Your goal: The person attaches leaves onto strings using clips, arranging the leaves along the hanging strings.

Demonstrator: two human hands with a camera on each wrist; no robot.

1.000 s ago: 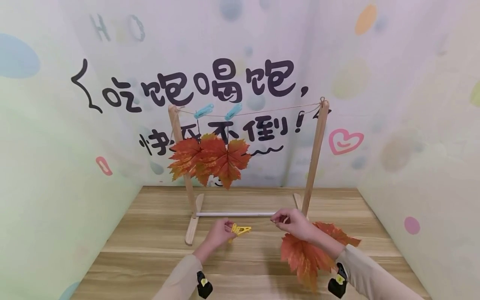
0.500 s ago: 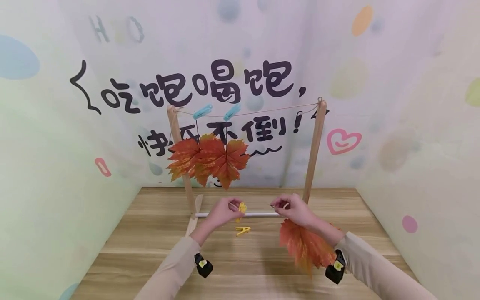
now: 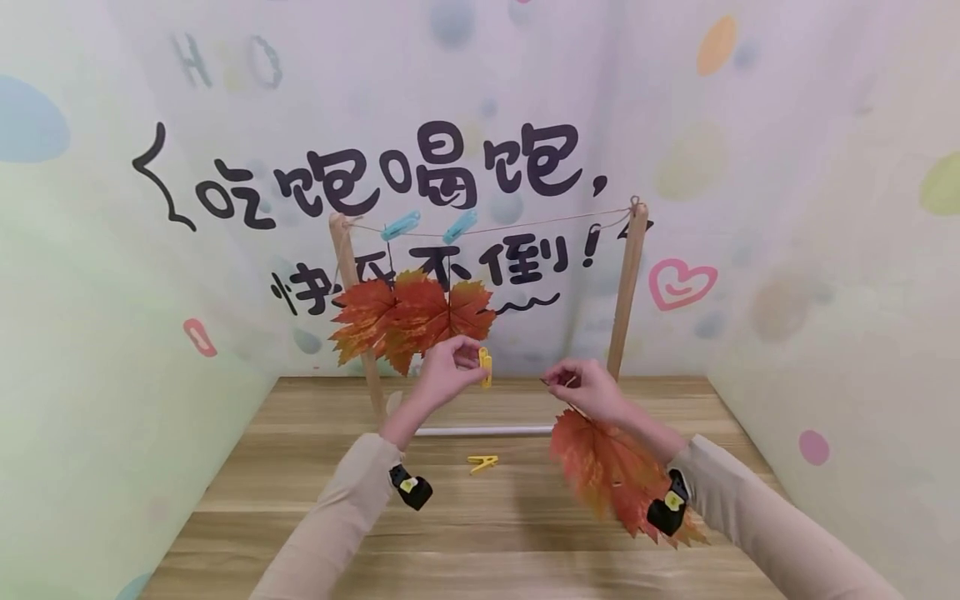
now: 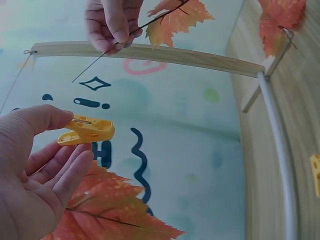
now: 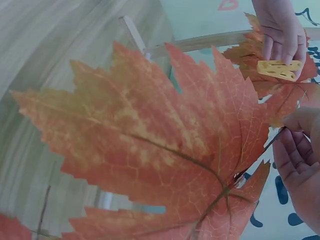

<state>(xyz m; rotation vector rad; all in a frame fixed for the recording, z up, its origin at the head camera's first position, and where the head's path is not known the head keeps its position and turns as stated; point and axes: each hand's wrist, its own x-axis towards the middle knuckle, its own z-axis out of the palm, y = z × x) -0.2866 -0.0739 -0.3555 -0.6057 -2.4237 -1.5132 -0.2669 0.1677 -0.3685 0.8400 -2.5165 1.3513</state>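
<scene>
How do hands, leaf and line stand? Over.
Left hand pinches yellow clip. Right hand holds leaf by its stem, unclipped. Hung leaves on left half of line; nothing clipped on its right.

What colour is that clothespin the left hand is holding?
The clothespin is yellow, clearest in the left wrist view.

Left forearm (image 3: 330,512) slanting forward, sleeved to wrist; left hand (image 3: 442,371) pinching, thumb (image 4: 45,117) lying above, fingers (image 4: 72,172) bending below. Right forearm (image 3: 772,512) angling inward, also sleeved; right hand (image 3: 588,387) pinching with thumb and fingers. Hands hovering level, apart.
</scene>
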